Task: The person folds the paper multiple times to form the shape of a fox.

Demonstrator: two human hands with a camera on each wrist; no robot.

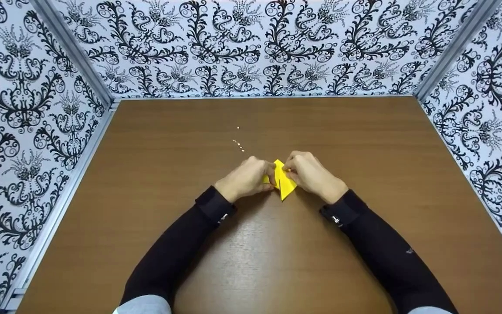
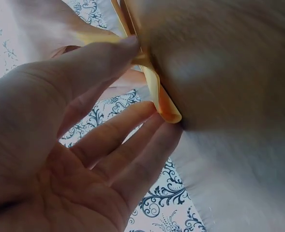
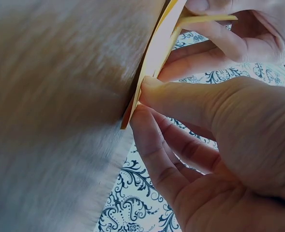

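A small folded sheet of yellow paper (image 1: 286, 185) lies on the brown table between both hands, its lower corner pointed toward the person. From the left side, my left hand (image 1: 249, 176) pinches a raised flap (image 2: 154, 87) of the paper between thumb and fingers; the flap curls up off the table. On the opposite side, my right hand (image 1: 312, 174) has thumb and fingertips on the paper's right edge, pressing it near the tabletop. The right wrist view shows the paper (image 3: 154, 53) edge-on, with the thumb on top. Fingers cover parts of the folds.
Several tiny white scraps (image 1: 239, 144) lie on the table (image 1: 242, 261) beyond the left hand. Black-and-white patterned panels (image 1: 242, 48) stand at the back and both sides, joined by grey metal posts (image 1: 76, 52).
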